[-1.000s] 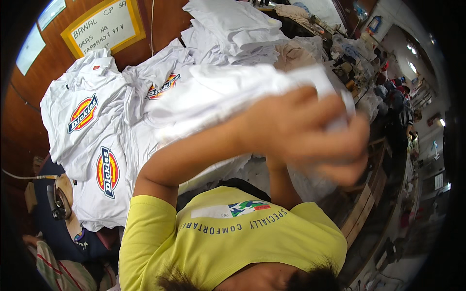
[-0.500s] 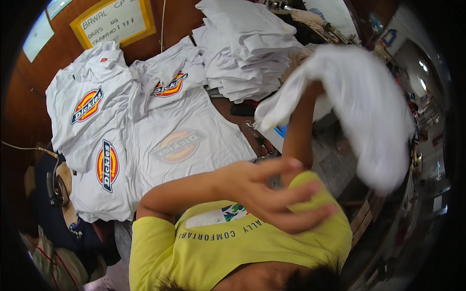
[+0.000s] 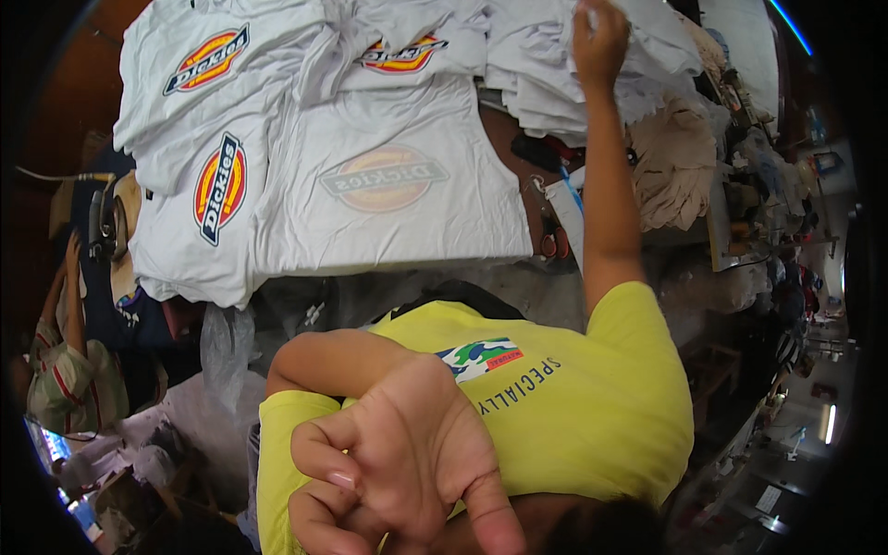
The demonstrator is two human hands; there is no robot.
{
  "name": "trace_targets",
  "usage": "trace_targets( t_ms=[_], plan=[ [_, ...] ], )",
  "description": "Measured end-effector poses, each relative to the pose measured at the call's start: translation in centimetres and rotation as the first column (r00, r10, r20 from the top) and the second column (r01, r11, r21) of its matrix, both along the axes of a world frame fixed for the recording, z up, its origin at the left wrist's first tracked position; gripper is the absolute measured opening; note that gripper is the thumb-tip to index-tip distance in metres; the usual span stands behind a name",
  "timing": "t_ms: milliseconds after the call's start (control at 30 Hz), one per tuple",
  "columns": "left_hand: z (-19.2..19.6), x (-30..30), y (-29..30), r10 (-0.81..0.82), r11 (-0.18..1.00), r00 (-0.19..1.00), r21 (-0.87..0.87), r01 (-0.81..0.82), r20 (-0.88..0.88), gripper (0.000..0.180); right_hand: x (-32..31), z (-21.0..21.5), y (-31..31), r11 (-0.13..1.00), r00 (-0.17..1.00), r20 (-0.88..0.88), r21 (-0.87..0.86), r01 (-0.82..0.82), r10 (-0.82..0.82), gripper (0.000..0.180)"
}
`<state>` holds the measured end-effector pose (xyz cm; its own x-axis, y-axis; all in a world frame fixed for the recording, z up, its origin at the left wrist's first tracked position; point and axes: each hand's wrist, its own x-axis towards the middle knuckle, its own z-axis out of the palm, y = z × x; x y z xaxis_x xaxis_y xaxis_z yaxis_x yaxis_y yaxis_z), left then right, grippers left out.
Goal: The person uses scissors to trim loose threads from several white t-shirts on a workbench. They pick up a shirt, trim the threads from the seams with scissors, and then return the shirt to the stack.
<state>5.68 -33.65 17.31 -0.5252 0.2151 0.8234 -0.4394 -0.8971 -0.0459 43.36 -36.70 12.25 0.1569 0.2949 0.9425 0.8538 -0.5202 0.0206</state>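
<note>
My right hand (image 3: 601, 42) is stretched out to the far side, its fingers curled on a white shirt (image 3: 647, 46) at the top of the white pile (image 3: 546, 97); the fingertips are partly hidden. Close to the camera, my left hand (image 3: 407, 453) is raised palm up, its fingers loosely bent and apart, with nothing in it. White shirts (image 3: 190, 199) with red, yellow and dark prints lie overlapping on the table at left. Beside them a white shirt (image 3: 398, 227) is spread flat, its print showing through faint and reversed.
Scissors (image 3: 555, 242) with reddish handles lie at the table's right edge, near a blue-and-white strip (image 3: 566, 208). A beige cloth stack (image 3: 675, 166) sits right of my forearm. A clear plastic bag (image 3: 227, 342) hangs below the table. Another person (image 3: 79, 370) is at far left.
My right hand has carried the swinging white shirt leftward and down onto the pile. My left hand has come closer to the camera and turned palm up. The view has tilted down.
</note>
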Motion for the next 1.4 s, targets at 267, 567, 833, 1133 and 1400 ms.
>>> trace_targets(
  t_ms=[267,567,833,1133,1400],
  plan=[
    [-1.2,-2.8,3.2,-0.08,0.991,0.93,0.074,0.114,-0.358,0.051,-13.5,-23.5,-4.5,0.861,0.653,-0.656,-0.509,-0.012,-0.379,0.033],
    [-0.9,-5.1,5.7,-0.013,0.999,0.978,0.026,0.018,-0.209,0.053,-12.3,-23.2,-4.6,0.745,0.355,-0.682,-0.664,0.066,-0.64,0.037],
    [-9.7,-4.4,14.5,0.358,0.934,0.791,0.196,-0.3,-0.496,0.04,-14.3,-18.8,-6.8,0.843,0.388,-0.82,-0.511,-0.167,-0.421,0.026],
    [-26.5,-8.3,28.1,0.202,0.753,-0.401,0.404,-0.519,-0.894,0.026,-18.6,-12.5,-9.5,0.957,-0.062,-0.972,0.234,-0.172,0.226,0.019],
    [-26.8,-8.2,27.8,0.252,0.804,-0.386,0.414,-0.427,-0.887,0.025,-20.1,-11.7,-10.3,0.968,-0.089,-0.975,0.215,-0.128,0.204,0.018]
  ],
)
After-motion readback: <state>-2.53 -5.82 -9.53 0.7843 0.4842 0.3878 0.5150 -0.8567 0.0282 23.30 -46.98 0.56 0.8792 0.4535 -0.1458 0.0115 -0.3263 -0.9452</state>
